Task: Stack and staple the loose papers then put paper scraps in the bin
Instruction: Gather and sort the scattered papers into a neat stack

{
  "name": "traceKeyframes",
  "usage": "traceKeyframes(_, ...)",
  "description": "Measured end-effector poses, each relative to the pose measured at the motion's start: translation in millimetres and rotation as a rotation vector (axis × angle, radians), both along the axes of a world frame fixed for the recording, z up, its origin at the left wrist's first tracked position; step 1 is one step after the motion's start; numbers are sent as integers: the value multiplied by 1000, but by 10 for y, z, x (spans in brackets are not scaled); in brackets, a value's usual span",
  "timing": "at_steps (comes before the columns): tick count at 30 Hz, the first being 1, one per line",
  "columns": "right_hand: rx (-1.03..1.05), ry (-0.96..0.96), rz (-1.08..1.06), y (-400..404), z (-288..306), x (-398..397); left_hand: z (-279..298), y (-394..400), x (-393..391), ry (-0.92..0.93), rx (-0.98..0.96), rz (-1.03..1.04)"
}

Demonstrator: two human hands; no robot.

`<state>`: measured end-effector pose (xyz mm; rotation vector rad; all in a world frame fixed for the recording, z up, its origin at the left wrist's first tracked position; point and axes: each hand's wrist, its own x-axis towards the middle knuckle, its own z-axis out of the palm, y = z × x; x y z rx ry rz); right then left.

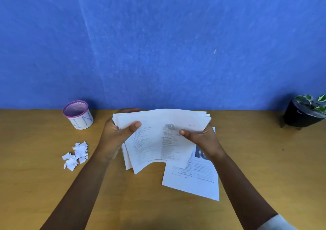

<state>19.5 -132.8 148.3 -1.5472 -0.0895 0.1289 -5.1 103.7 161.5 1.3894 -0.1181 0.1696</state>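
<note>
Both hands hold a bundle of printed white papers lifted above the wooden table, sheets fanned and uneven. My left hand grips its left edge, thumb on top. My right hand grips its right side, thumb on the top sheet. Under and to the right lies a loose printed sheet flat on the table, partly covered by my right hand. A pile of small white paper scraps sits at the left. A pink-rimmed mesh cup labelled BIN stands behind the scraps. No stapler is visible.
A black pot with a green-and-white plant stands at the far right by the blue backdrop, which rises from the table's back edge.
</note>
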Motion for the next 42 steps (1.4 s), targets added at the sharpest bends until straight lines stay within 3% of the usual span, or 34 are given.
traceKeyframes(13,-12,123,27,72,-363,-177,-649,-91,-123,249,-75,31)
traceKeyframes(23,-149,84,59,41,-226,-93,-626,-42,-54,212,-107,39)
traceKeyframes(35,-89,18,37,89,-119,-60,-634,-41,-25,203,-118,83)
traceKeyframes(42,-97,122,-4,107,-480,-159,-813,-82,-61,327,-77,125)
